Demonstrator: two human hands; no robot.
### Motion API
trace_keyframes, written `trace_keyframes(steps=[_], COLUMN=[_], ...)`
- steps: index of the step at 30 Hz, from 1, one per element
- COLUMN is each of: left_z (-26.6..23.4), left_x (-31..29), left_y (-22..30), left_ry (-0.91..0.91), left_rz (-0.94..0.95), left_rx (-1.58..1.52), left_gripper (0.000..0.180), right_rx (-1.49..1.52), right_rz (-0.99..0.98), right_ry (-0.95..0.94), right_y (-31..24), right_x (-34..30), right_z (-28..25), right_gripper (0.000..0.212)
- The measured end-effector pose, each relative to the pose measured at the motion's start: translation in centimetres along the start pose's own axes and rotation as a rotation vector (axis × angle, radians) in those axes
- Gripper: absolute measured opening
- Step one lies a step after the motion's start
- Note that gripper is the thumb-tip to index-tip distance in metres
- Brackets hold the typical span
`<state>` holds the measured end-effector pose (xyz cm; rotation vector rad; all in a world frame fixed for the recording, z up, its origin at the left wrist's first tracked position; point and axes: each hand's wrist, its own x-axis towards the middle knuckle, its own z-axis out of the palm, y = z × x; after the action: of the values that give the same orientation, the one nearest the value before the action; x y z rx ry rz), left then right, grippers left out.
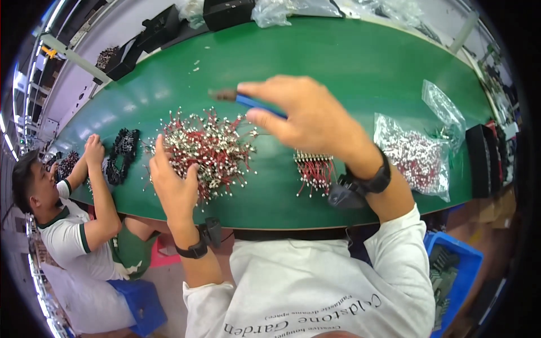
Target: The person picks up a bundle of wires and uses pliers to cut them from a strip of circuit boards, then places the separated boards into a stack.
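Note:
My right hand [307, 115] is raised over the middle of the table, fingers closed round blue-handled pliers [256, 105]. Their dark metal jaws point left and are blurred. Beneath them spreads a large heap of short red wires with small white and silvery ends [211, 149]. My left hand [173, 181] is at the near left side of that heap, thumb and index finger apart; nothing shows between them, and its other fingers are partly hidden. Below my right hand, a neat row of small parts with red wires [315, 169] lies near the table's front edge.
A clear bag of similar wired parts [417, 158] lies to the right on the green table [315, 50], beside a black box [483, 160]. At left, a co-worker [73, 208] handles parts near black pieces [121, 155]. A blue crate [459, 265] stands below, right.

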<state>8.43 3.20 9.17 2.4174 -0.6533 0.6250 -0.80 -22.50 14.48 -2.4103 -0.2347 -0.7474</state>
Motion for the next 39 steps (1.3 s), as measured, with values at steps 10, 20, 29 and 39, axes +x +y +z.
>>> trace_keyframes(steps=[10,20,29,39], left_z=[8.8,9.5,6.6,6.1], left_x=[3.2,3.7,3.6,1.5], left_y=[9.9,10.4,8.8,8.4], left_ry=[-0.559,-0.724,-0.415,-0.314], left_rz=[0.403,0.185,0.071,0.023], left_rx=[-0.364,-0.446,-0.900,-1.011], left_gripper=[0.034,0.014,0.022,0.046], right_rx=[0.158,0.088,0.209,0.247], right_rz=[0.078,-0.016,0.143,0.117], right_ry=[0.162,0.213,0.121,-0.024], right_y=[-0.5,0.4,-0.3,1.3], right_x=[-0.6,-1.1,-0.7,-0.3], right_z=[-5.2,-6.0,-5.3,-1.1], right_gripper=[0.036,0.035,0.038,0.045])
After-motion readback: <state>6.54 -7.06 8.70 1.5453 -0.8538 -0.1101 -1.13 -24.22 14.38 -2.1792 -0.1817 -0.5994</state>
